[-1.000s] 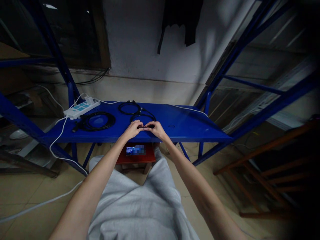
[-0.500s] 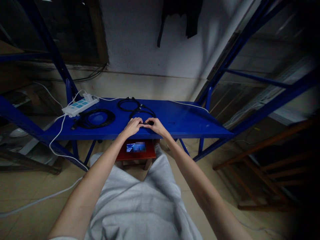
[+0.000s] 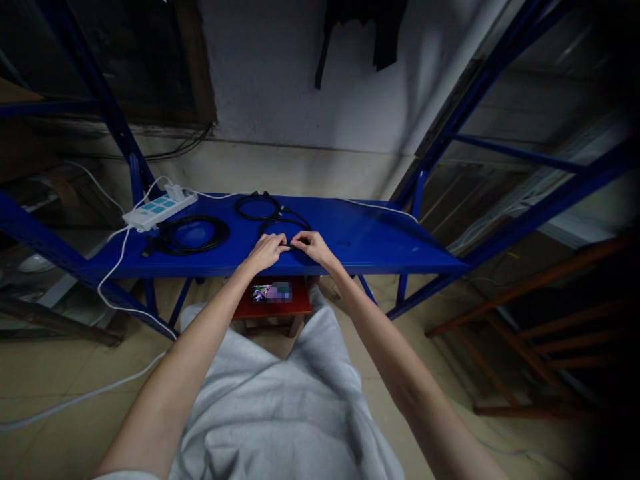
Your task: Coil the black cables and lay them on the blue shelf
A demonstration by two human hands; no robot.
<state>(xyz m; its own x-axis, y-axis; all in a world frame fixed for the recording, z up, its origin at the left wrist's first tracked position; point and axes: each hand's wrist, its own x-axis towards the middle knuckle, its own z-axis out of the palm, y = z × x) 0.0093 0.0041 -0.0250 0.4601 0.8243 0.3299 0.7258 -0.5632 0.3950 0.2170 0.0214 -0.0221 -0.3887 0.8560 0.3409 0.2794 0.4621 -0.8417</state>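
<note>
Over the front part of the blue shelf [image 3: 390, 247], my left hand [image 3: 270, 251] and my right hand [image 3: 311, 247] are close together with fingers pinched. Between their fingertips is a small dark piece of black cable [image 3: 291, 247], largely covered by the fingers. Just behind the hands lies a black cable loop [image 3: 285, 221], next to another coiled black cable [image 3: 256, 207]. A larger black cable coil [image 3: 193, 235] rests to the left. A small thin black item [image 3: 343, 243] lies on the shelf to the right of my right hand.
A white power strip [image 3: 159, 211] with white cords sits on the shelf's left end. Below the front edge, a red stool [image 3: 280, 309] bears a phone [image 3: 271, 293] with a lit screen. Blue posts rise at both ends. A wooden chair [image 3: 500, 360] stands at the right.
The fingers of my right hand have shifted slightly and show less of the dark piece. The phone screen shows a different picture. The cables on the shelf have not moved.
</note>
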